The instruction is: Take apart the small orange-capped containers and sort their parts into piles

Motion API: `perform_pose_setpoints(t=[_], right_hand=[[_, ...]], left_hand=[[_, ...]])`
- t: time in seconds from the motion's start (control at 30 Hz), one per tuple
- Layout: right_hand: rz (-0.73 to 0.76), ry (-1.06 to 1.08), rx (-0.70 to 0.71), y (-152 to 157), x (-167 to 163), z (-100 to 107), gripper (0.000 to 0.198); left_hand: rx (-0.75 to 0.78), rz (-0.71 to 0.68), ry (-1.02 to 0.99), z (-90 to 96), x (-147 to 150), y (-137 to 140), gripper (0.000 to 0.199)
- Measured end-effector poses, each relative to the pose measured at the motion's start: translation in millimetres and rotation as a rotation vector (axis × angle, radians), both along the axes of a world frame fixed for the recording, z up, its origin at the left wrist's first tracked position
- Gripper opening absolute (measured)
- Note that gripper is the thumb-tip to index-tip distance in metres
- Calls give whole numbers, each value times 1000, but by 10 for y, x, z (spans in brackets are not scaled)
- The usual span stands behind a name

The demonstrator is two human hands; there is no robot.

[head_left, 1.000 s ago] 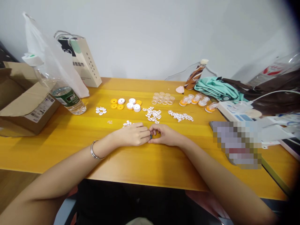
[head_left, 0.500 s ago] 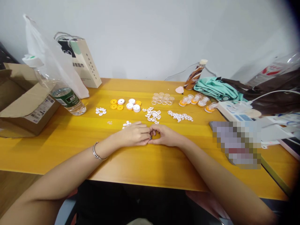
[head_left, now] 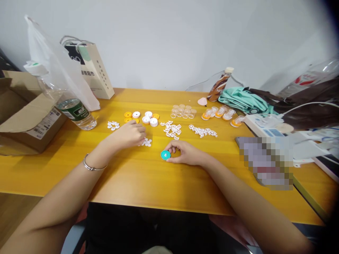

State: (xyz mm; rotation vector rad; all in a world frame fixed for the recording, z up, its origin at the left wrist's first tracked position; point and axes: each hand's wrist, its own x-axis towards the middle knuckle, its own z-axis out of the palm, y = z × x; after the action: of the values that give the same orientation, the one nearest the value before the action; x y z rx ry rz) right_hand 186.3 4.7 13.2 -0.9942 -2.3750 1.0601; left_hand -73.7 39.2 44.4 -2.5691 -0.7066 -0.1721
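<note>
My right hand (head_left: 185, 153) is closed, pinching the edge of a small round teal disc (head_left: 164, 155) with a white piece at its centre. My left hand (head_left: 131, 134) is lowered over the table beside a cluster of small white round pieces (head_left: 147, 142). Its fingers bend downward with the tips hidden, so I cannot tell if they hold anything. Just behind it lie orange discs (head_left: 128, 114) and white discs (head_left: 153, 122). More small white pieces (head_left: 113, 125) rest to its left. White spoked plastic parts (head_left: 172, 130) and another white group (head_left: 202, 131) lie beyond my right hand.
Clear plastic cups (head_left: 183, 111) and several orange-based clear assemblies (head_left: 221, 112) stand farther back. A water bottle (head_left: 75, 111) and cardboard box (head_left: 39, 120) are at left. On the right are a blurred phone (head_left: 265, 162), a power strip (head_left: 265, 125) and a teal cloth bundle (head_left: 245, 100).
My left hand has moved left and away from my right hand, to above the small white pieces. The teal disc in my right hand now shows; my right hand has barely moved.
</note>
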Motion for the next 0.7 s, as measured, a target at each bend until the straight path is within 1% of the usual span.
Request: perform_pose_setpoints(t=[0.07,0.17,0.3,0.4,0.53,0.7], right_hand=[[-1,0,2,3,1,-4,25],[-1,3,5,4,0,-6,25],[9,18,6,8,-1,-9,25],[16,35,14,19,-3,-18,24],[10,57,34,34,-5,-34,25],[10,72,30,35,-8,-41,24]], left_hand=[[-28,4,15,-19,7,-15,22],[-66,-2,23,11,33,-67,21],[-118,-49,-103,40,189,-194,23],[-159,-141,-190,-37,388,-305,25],[-103,-248,-172,-150,553,-382,20],[-21,-288,-119,-161,527,-384,16]])
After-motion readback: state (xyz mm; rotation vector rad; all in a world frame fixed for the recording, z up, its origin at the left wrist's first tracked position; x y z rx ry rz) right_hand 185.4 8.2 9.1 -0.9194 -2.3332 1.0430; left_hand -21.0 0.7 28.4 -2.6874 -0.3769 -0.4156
